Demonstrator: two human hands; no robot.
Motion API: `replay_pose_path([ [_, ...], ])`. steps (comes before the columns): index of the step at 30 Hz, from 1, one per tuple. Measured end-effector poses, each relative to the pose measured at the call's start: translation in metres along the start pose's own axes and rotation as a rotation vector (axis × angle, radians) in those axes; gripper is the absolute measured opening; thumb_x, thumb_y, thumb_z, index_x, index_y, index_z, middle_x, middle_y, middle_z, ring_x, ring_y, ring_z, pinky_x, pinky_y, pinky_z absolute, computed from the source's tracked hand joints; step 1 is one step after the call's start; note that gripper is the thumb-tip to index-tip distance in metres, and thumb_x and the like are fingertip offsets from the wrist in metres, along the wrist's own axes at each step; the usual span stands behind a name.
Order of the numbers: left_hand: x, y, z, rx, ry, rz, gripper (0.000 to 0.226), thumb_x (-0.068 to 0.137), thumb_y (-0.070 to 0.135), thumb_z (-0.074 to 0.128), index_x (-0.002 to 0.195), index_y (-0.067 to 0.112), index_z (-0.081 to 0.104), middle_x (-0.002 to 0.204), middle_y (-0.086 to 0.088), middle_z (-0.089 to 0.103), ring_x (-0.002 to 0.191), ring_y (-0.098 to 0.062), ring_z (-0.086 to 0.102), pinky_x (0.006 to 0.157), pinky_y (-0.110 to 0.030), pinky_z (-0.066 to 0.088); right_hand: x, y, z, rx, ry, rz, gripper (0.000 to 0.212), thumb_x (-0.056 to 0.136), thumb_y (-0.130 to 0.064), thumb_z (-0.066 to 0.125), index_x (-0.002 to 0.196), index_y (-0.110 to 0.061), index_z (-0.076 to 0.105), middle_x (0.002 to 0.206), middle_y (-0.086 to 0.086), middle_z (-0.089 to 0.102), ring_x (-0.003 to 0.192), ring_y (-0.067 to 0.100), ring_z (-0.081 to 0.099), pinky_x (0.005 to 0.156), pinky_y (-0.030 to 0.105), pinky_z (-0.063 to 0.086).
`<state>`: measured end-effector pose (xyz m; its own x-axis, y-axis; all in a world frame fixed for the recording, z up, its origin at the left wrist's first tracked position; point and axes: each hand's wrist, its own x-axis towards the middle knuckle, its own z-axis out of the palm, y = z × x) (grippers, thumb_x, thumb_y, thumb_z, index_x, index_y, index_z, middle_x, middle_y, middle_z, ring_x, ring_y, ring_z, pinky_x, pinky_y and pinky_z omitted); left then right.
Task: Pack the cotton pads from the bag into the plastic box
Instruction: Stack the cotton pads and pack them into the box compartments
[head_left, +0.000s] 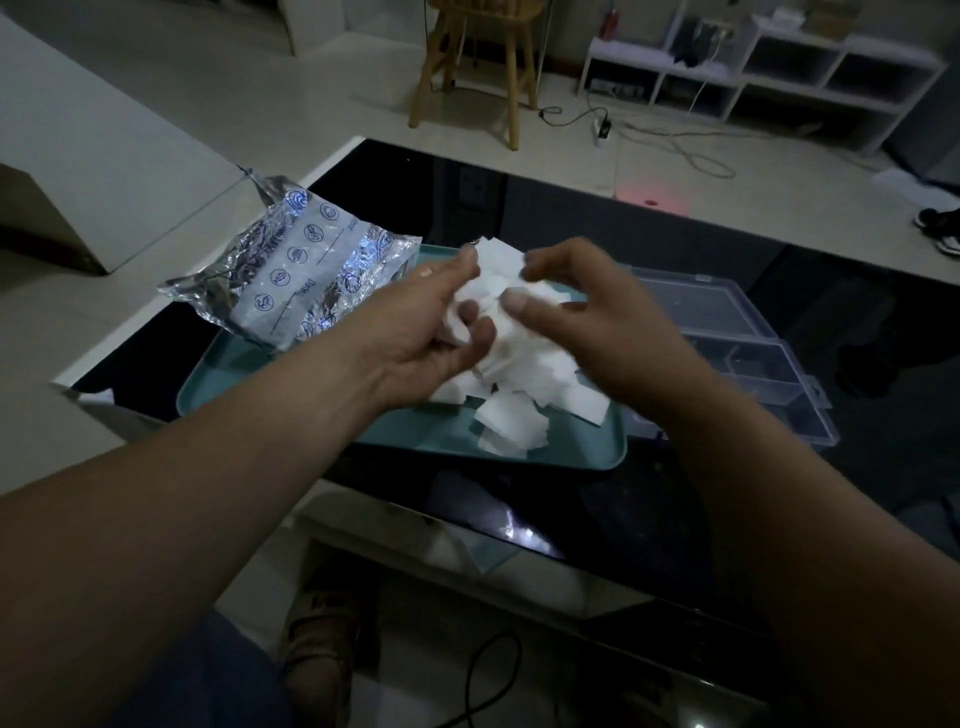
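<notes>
- Holding one bunch of white cotton pads (498, 265) between them, your two hands meet above the teal tray (571, 460).
- Your left hand (441, 327) has the palm turned to the right. Its fingers are curled under the bunch and its thumb is on the upper side, so it grips the pads.
- Your right hand (587, 312) is on the other side of the bunch. Its thumb presses on the front of the pads and its bent fingers reach over the top. This hand is a little blurred, but it grips the same bunch.
- More of the cotton pads lie loosely piled on the tray, directly under your hands, and some of them reach toward the near rim.
- The bag (296, 270) is silver foil with a clear strip and blue round signs. It lies crumpled at the left: its right end rests on the far left corner of the tray, and the other end is on the table (597, 208).
- The plastic box (743, 343) is clear and stands open on the black table, just beside the right side of the tray. I cannot tell if any pad is inside it.
- Beyond the table, on the pale floor, there are a wooden stool (475, 67), a low white shelf (769, 73) and a power strip (602, 127) with cables.
- Under the glass table top you can see a foot in a sandal (322, 639).
</notes>
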<state>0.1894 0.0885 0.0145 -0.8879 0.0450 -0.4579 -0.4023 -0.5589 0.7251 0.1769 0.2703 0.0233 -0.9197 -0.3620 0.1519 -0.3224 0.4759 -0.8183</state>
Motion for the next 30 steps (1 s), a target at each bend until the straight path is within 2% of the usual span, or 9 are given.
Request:
replay_pose_path([
  [2, 0.004, 0.010, -0.009, -0.012, 0.075, 0.018, 0.019, 0.098, 0.032, 0.067, 0.102, 0.015, 0.060, 0.096, -0.009, 0.055, 0.071, -0.014, 0.054, 0.047, -0.020, 0.053, 0.009, 0.006, -0.007, -0.078, 0.147, 0.087, 0.018, 0.098, -0.039, 0.069, 0.106, -0.023, 0.065, 0.101, -0.012, 0.067, 0.091, 0.001, 0.062, 0.076, 0.024, 0.048],
  [4, 0.007, 0.013, -0.015, 0.002, 0.114, 0.004, 0.014, 0.099, 0.027, 0.059, 0.097, 0.013, 0.059, 0.095, -0.011, 0.056, 0.063, -0.016, 0.053, 0.042, -0.019, 0.048, 0.015, 0.017, -0.008, -0.249, 0.171, 0.147, 0.009, 0.101, -0.029, 0.065, 0.102, -0.020, 0.067, 0.093, -0.009, 0.066, 0.081, 0.004, 0.060, 0.068, 0.026, 0.045],
  [7, 0.009, 0.011, -0.018, 0.011, 0.111, -0.021, 0.018, 0.097, 0.024, 0.047, 0.101, 0.011, 0.060, 0.093, -0.011, 0.057, 0.060, -0.016, 0.050, 0.040, -0.020, 0.043, 0.016, 0.027, 0.004, -0.451, -0.004, 0.139, 0.017, 0.099, -0.031, 0.067, 0.115, -0.024, 0.069, 0.112, -0.007, 0.067, 0.099, 0.013, 0.064, 0.086, 0.035, 0.054],
  [11, 0.010, 0.012, -0.014, 0.040, 0.131, 0.004, 0.020, 0.098, 0.025, 0.046, 0.103, 0.011, 0.060, 0.092, -0.010, 0.058, 0.059, -0.016, 0.050, 0.042, -0.020, 0.041, 0.019, 0.024, 0.026, -0.626, -0.085, 0.009, 0.035, 0.093, -0.039, 0.070, 0.127, -0.031, 0.064, 0.129, -0.003, 0.060, 0.118, 0.022, 0.055, 0.101, 0.046, 0.048],
  [18, 0.011, 0.024, -0.024, 0.032, 0.179, 0.063, 0.017, 0.098, 0.026, 0.047, 0.099, 0.014, 0.057, 0.079, -0.006, 0.057, 0.056, -0.014, 0.047, 0.043, -0.019, 0.038, 0.031, 0.019, 0.060, -0.776, -0.194, -0.122, 0.053, 0.090, -0.050, 0.068, 0.139, -0.037, 0.053, 0.143, -0.005, 0.052, 0.133, 0.024, 0.044, 0.105, 0.048, 0.035],
  [20, 0.012, 0.024, -0.027, 0.040, 0.174, 0.062, 0.019, 0.100, 0.029, 0.046, 0.100, 0.014, 0.057, 0.077, -0.005, 0.058, 0.055, -0.014, 0.048, 0.043, -0.019, 0.038, 0.035, 0.021, 0.065, -0.815, -0.203, -0.138, 0.045, 0.094, -0.048, 0.063, 0.137, -0.035, 0.058, 0.139, -0.004, 0.056, 0.130, 0.025, 0.046, 0.105, 0.048, 0.034],
  [22, 0.013, 0.024, -0.028, 0.044, 0.168, 0.062, 0.020, 0.101, 0.031, 0.045, 0.100, 0.015, 0.056, 0.075, -0.004, 0.058, 0.055, -0.014, 0.048, 0.043, -0.019, 0.038, 0.038, 0.024, 0.068, -0.828, -0.161, -0.153, 0.030, 0.101, -0.042, 0.053, 0.125, -0.032, 0.068, 0.126, -0.003, 0.064, 0.120, 0.026, 0.051, 0.100, 0.047, 0.035],
  [24, 0.013, 0.024, -0.028, 0.044, 0.175, 0.068, 0.019, 0.101, 0.030, 0.045, 0.101, 0.015, 0.055, 0.076, -0.004, 0.057, 0.055, -0.013, 0.048, 0.044, -0.019, 0.039, 0.039, 0.026, 0.069, -0.803, -0.080, -0.146, 0.030, 0.105, -0.036, 0.046, 0.112, -0.028, 0.074, 0.112, -0.002, 0.069, 0.108, 0.026, 0.056, 0.092, 0.044, 0.037],
  [30, 0.010, 0.013, -0.017, 0.031, 0.189, 0.057, 0.025, 0.103, 0.033, 0.052, 0.104, 0.008, 0.054, 0.089, -0.012, 0.057, 0.061, -0.018, 0.057, 0.047, -0.021, 0.051, 0.039, 0.024, 0.055, -0.499, 0.359, -0.140, 0.022, 0.101, -0.029, 0.056, 0.096, -0.021, 0.076, 0.086, -0.002, 0.063, 0.084, 0.024, 0.059, 0.076, 0.041, 0.048],
])
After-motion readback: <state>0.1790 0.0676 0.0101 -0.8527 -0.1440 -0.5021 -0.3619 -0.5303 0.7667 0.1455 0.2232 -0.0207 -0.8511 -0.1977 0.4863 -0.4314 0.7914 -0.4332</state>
